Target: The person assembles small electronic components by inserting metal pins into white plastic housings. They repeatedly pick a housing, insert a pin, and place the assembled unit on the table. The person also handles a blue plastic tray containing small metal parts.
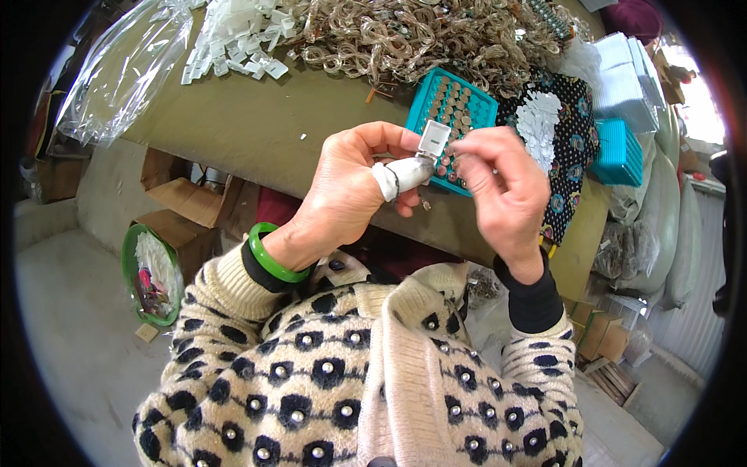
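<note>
My left hand [342, 173] grips a small white plastic case [435, 137] that stands open, above a teal tray [420, 101]. White wrapping covers one of its fingers, and a short bit of wire hangs beneath. Close by on the right, my right hand [507, 175] has its thumb and fingers drawn together; whatever they pinch is too small to make out. Rows of round button cells [456, 97] fill the tray below both hands, some silvery and some reddish.
Coiled clear wires [420, 35] lie heaped along the table's back, beside a pile of white plastic cases [233, 43]. Small white pieces [538, 124] rest on a patterned black cloth [572, 97]. Stacked teal trays [620, 152] stand right. A green basin [134, 276] sits lower left.
</note>
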The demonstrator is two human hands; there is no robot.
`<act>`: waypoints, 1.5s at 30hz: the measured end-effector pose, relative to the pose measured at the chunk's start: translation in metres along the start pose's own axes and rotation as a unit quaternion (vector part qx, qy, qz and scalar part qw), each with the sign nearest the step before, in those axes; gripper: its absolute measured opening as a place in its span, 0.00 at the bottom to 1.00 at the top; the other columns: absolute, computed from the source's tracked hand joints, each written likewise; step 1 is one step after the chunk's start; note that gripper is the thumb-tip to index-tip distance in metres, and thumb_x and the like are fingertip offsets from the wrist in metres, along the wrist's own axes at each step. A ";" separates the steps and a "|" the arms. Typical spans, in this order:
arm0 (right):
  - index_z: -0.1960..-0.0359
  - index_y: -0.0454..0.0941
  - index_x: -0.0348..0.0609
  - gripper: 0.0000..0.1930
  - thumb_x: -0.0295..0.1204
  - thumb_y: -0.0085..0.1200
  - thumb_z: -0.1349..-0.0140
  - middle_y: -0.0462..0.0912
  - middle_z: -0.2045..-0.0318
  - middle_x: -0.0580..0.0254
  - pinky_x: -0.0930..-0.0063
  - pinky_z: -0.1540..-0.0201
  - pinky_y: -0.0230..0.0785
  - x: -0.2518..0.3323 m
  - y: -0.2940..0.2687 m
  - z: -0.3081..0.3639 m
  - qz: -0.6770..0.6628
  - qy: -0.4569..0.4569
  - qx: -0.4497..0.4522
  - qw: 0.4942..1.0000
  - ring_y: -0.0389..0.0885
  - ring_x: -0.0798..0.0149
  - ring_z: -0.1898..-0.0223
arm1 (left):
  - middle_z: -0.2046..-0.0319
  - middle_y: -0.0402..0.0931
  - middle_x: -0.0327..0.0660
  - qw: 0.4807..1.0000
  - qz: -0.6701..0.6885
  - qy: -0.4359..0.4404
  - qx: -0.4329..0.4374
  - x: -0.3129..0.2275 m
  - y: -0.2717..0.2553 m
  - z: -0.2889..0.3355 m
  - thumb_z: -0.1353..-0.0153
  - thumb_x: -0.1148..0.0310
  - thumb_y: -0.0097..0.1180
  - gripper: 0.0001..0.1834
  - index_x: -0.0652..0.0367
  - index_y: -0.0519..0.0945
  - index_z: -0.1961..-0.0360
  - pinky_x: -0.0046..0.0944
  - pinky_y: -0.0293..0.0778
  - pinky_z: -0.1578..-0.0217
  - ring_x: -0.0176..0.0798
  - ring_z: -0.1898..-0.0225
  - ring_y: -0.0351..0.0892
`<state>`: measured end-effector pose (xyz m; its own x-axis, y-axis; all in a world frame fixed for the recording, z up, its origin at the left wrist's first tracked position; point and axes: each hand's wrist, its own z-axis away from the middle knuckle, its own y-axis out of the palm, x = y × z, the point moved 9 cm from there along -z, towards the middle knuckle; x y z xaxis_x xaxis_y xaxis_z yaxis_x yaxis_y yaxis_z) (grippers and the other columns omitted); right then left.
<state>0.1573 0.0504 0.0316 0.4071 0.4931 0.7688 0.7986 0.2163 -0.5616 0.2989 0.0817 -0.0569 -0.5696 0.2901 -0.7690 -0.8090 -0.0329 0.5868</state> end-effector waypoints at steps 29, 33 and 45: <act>0.62 0.78 0.36 0.10 0.15 0.63 0.46 0.78 0.67 0.55 0.65 0.63 0.74 0.035 0.003 0.005 0.113 -0.153 -0.094 0.977 0.78 0.54 0.65 | 0.55 0.81 0.50 0.970 0.219 -0.036 0.097 0.012 0.010 -0.002 0.34 0.75 0.57 0.15 0.62 0.78 0.47 0.33 0.81 0.74 0.46 0.59 0.86; 0.62 0.78 0.36 0.11 0.15 0.63 0.46 0.78 0.66 0.54 0.65 0.64 0.73 0.042 0.014 0.009 0.154 -0.200 -0.122 0.960 0.78 0.54 0.66 | 0.59 0.82 0.47 0.975 0.208 -0.028 0.074 0.011 0.007 0.001 0.35 0.76 0.58 0.13 0.64 0.78 0.49 0.31 0.78 0.76 0.39 0.66 0.85; 0.57 0.73 0.40 0.08 0.20 0.58 0.35 0.78 0.61 0.65 0.76 0.60 0.72 -0.007 0.031 0.005 -0.323 0.154 0.047 0.933 0.76 0.72 0.61 | 0.63 0.81 0.43 0.986 0.118 0.041 0.110 0.000 0.010 0.007 0.33 0.72 0.58 0.09 0.61 0.80 0.54 0.26 0.69 0.80 0.32 0.72 0.81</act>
<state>0.1769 0.0581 0.0077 -0.0256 -0.0287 0.9993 0.8849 0.4644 0.0360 0.2917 0.0882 -0.0488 -0.7557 0.2197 -0.6169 -0.6064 0.1209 0.7859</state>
